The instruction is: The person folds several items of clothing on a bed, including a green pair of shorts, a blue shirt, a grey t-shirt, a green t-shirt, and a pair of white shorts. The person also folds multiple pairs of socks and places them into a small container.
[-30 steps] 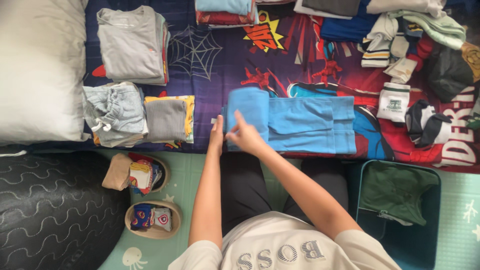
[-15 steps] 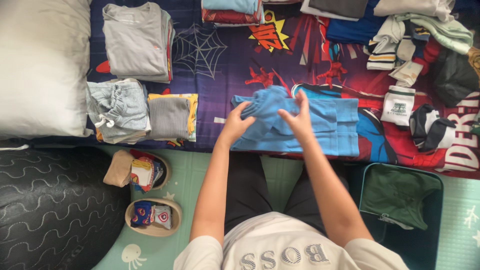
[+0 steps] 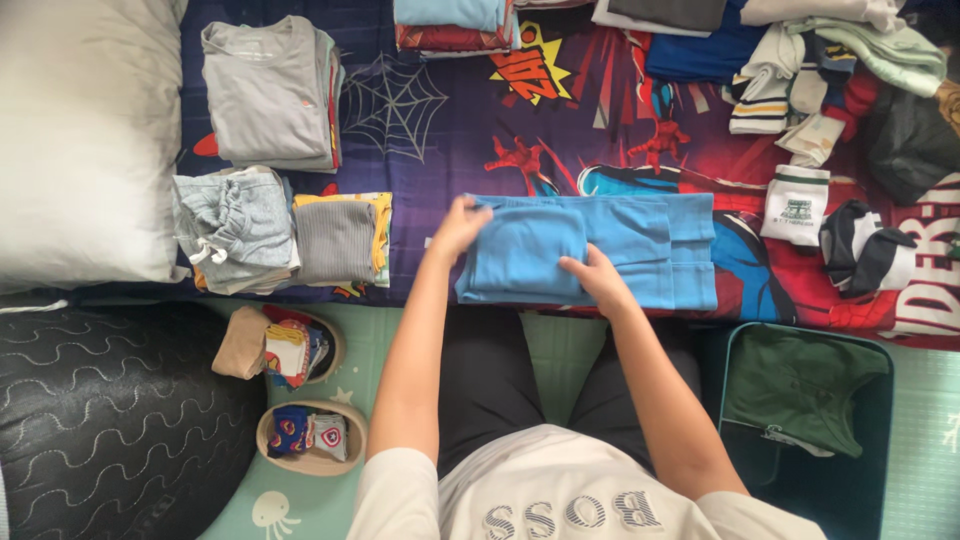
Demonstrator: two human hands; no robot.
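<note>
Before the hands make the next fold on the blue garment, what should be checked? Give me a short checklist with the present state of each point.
1. Left hand on the blue garment: ok, it rests at the upper left corner of the folded part.
2. Right hand on the garment: ok, it presses near the lower edge of the fold.
3. Folded flap lies flat: ok, no large wrinkle shows.
4. Edges of the layers aligned: cannot tell, the hands cover part of them.
5. Bedsheet free beside the garment: ok, the striped folded pile lies apart on the left.
6. White sock clear of the garment: ok, it lies apart on the right.
</note>
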